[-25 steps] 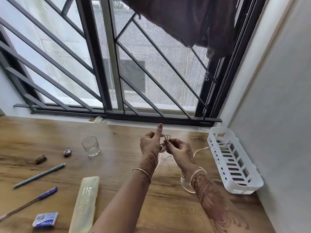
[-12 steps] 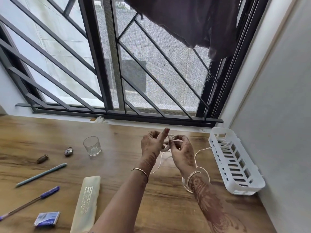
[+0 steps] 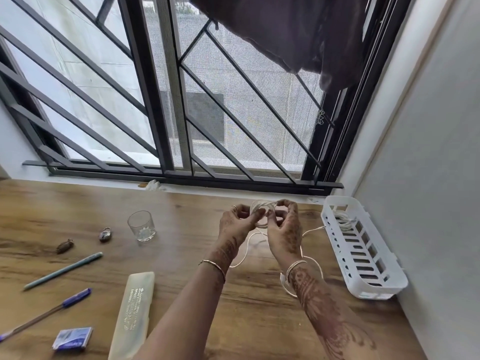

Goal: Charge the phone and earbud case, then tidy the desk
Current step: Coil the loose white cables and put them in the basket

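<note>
- Window grille (image 3: 145, 100) of dark bars fills the far side, with one dark cloth (image 3: 298, 29) hanging at its upper right.
- One wooden worktop (image 3: 181, 255) spreads below it and carries everything else.
- One white slotted basket (image 3: 376, 294) lies along the right wall, its long axis running near to far; a bundle of white cord sits in its far end.
- Two hands are raised over the middle of the worktop: the left hand (image 3: 233, 224) and the right hand (image 3: 284, 229), facing each other.
- One white cable (image 3: 259, 203) is wound into a small coil between them. The fingers (image 3: 257, 215) of both hands are curled and pinch that coil. Its slack drops to the worktop, loops round beside the right wrist, and one strand runs right, its end pointing at the basket.
- One pale translucent case (image 3: 135, 313) lies near left, long axis near to far.
- Two pens, one teal (image 3: 62, 271) and one blue (image 3: 52, 310), lie parallel, slanting from near left to far right.
- One glass (image 3: 141, 226) stands upright.
- One small blue box (image 3: 72, 339) lies flat beside the case.
- One small padlock (image 3: 105, 234) and one brown object (image 3: 65, 246) lie left of the glass.
</note>
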Demonstrator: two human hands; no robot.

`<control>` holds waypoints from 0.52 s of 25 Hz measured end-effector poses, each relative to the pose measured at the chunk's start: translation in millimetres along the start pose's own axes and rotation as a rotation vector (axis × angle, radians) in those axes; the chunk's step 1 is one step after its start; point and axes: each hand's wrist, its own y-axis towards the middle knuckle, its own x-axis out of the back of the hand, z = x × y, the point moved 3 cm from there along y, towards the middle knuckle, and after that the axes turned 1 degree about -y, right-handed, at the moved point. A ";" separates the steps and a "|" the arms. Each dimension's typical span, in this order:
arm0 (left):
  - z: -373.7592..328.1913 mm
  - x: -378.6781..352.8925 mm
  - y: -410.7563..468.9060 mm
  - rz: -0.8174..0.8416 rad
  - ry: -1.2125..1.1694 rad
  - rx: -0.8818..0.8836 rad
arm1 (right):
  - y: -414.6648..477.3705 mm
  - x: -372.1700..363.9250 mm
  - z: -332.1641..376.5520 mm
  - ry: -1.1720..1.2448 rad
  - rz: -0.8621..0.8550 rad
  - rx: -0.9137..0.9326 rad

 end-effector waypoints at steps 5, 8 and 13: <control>6.3 -2.9 -1.8 0.093 -0.281 0.120 | 2.7 -0.7 0.3 0.111 0.108 -0.083; 10.0 -3.5 -3.3 0.137 -0.376 0.160 | 6.7 -0.9 -3.0 0.223 0.158 -0.160; 7.9 -6.8 -2.0 0.115 -0.358 0.119 | 2.4 -1.7 -11.7 0.237 0.021 -0.168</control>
